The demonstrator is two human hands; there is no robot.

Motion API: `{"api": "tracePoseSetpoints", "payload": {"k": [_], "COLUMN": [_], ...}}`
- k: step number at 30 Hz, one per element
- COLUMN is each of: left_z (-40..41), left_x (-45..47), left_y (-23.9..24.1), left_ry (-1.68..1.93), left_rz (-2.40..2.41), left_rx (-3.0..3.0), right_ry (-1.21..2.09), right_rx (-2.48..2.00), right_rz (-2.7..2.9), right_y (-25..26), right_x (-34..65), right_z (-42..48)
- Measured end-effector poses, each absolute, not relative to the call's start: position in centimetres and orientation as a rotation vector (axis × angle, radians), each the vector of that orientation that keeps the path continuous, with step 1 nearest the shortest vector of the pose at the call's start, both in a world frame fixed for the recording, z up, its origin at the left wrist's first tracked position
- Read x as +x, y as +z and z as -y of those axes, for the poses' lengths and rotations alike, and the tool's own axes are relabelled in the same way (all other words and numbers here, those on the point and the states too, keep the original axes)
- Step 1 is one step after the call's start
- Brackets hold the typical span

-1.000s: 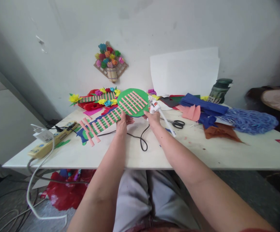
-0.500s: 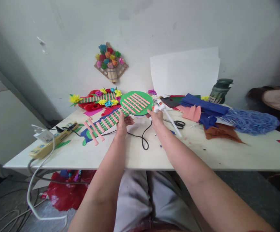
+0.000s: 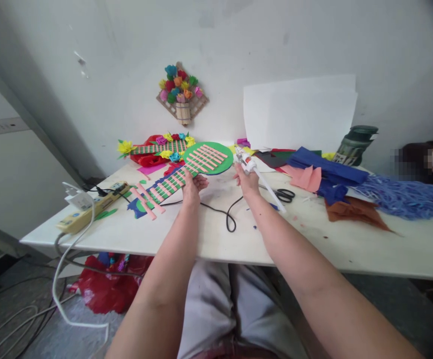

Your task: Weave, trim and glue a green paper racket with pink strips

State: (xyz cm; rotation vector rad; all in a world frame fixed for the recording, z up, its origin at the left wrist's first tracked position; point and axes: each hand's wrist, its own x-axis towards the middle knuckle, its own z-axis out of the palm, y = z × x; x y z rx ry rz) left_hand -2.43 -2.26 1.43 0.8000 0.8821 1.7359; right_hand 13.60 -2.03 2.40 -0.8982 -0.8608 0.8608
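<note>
My left hand [image 3: 194, 188] grips the neck of a green paper guitar [image 3: 218, 164], with its thumb on top and its fingers underneath. Pale pink strips cross the guitar's neck and round body, and blue shows along its edge. My right hand [image 3: 246, 180] is closed around a white hot glue gun [image 3: 249, 162], just right of the round body, with a small gap between. A long white glue stick [image 3: 270, 189] juts from the back of the gun toward the table's front. The gun's grip is mostly hidden by my hand.
Black scissors [image 3: 285, 195] lie right of the glue gun, near a looping black cord [image 3: 231, 222]. Crepe paper [image 3: 326, 167] and blue shredded strands [image 3: 406, 197] lie right, beside a dark bottle [image 3: 356, 144]. A power strip [image 3: 76, 219] sits left; a flower-decorated guitar [image 3: 160, 148] lies behind.
My right hand has come off the edge of the guitar's round body, still holding the glue gun. The guitar has shifted slightly left, and the view has turned a little left.
</note>
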Motion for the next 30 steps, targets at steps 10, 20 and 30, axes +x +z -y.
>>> {"api": "tracePoseSetpoints", "payload": {"k": [10,20,30], "left_z": [1.5,0.9,0.9], "left_x": [-3.0,-3.6,-3.5], "left_y": [1.0,0.4,0.2], "left_ry": [1.835,1.884,1.909], "left_rz": [-0.874,-0.925,-0.872], "left_rx": [0.719,0.729,0.721], "right_ry": [0.775,0.006,-0.333], "right_rx": [-1.05,-1.207,-1.118], "right_rz": [1.015,1.859,2.249], "right_y": [2.2,0.9,1.7], "right_x": [14.8,14.3,13.6], "right_z": [1.4,3.1,4.3]}}
